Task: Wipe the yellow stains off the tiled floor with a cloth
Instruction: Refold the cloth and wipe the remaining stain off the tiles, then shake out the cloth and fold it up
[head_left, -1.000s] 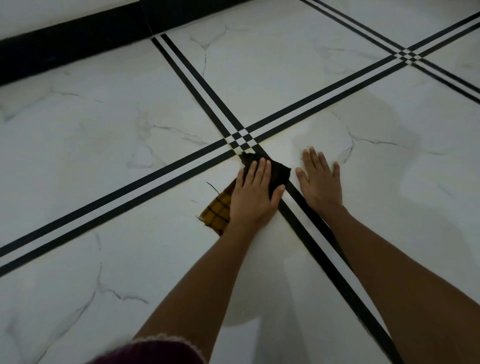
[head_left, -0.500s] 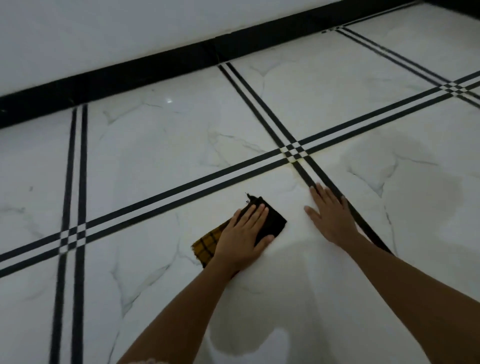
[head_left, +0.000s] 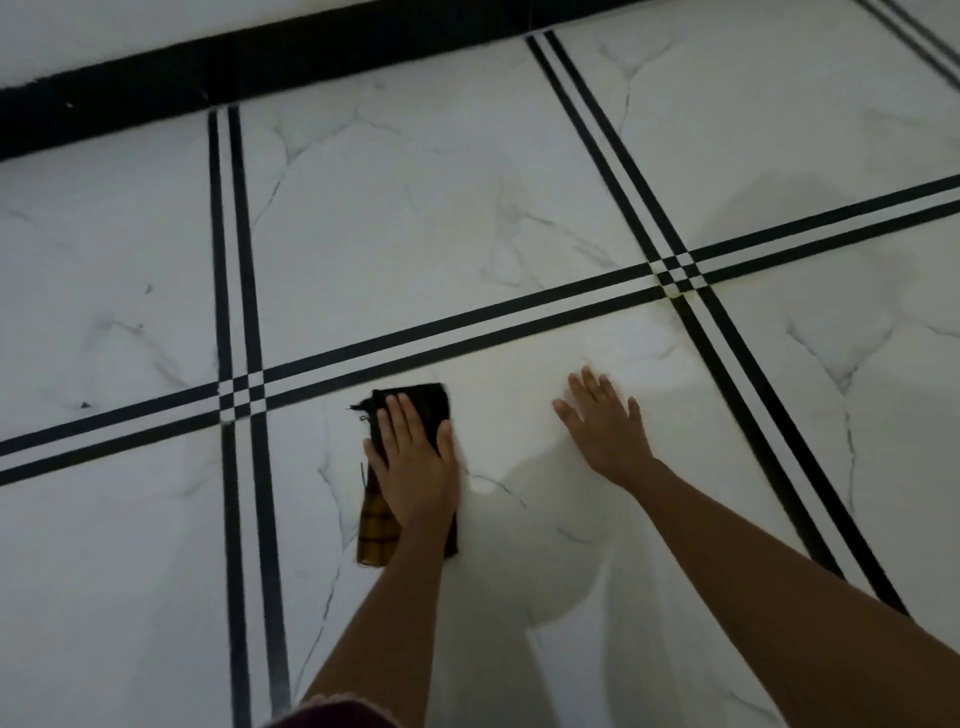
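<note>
View from the head camera, looking down. A glossy tiled floor of white, grey-veined marble pattern filled most of the field. It was divided into large squares by paired black stripes, which met in small chequered crossings. Along the far edge ran a black skirting band, with a pale wall above it. A faint yellowish stain showed at the right-hand crossing.

The cloth, dark at its far end and yellow-checked at its near end, lay flat on the near middle tile just below the horizontal stripes. The left hand pressed on it, palm down and fingers straight, gripping nothing. The right hand rested flat on the bare tile, fingers spread, well apart from the cloth and holding nothing. A dark red sleeve edge showed at the bottom margin.
</note>
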